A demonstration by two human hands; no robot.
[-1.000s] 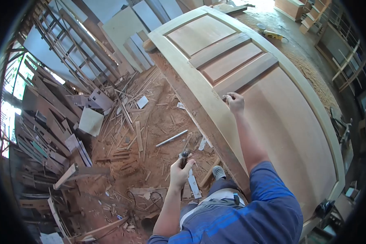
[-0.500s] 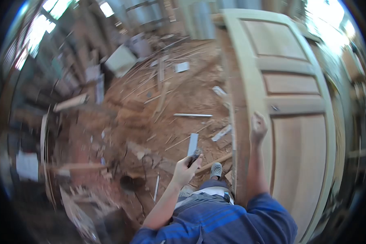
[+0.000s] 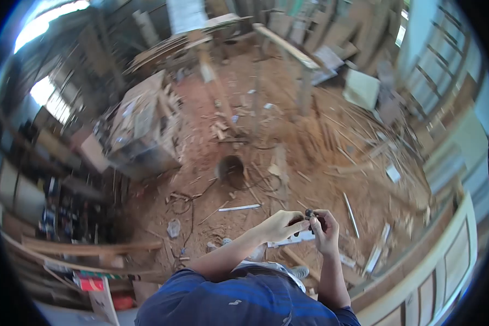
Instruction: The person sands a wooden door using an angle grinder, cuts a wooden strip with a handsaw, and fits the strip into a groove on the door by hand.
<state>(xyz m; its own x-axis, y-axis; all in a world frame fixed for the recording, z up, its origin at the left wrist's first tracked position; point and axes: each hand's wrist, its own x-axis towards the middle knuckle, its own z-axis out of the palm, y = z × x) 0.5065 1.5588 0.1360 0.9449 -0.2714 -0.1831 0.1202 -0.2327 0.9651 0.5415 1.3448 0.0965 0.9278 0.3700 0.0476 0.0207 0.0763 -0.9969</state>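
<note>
Meeting in front of the blue shirt (image 3: 217,296), the left hand (image 3: 280,225) and the right hand (image 3: 327,231) are now both at one small dark tool (image 3: 309,212). That is the big change. A second ago the right hand was out at the door (image 3: 455,255), and the left hand had the tool by itself. The view has swung round too, so the door now sits low in the right corner, well apart from both hands. This means the work in hand is on the tool, and no hand is on the door. The left grip is curled round the tool, and its fingers hide a good part of it. The right grip seems to pinch the top end with thumb and finger, but the picture is a bit blurry, so I cannot tell just what part it has. The tool is up in the air, above the messy floor (image 3: 280,122). Past the right hand, a thin pale rod (image 3: 351,215) lies on the floor. A dark round can (image 3: 231,171) is farther out. One shoe (image 3: 299,271) peeks out below the hands.
</note>
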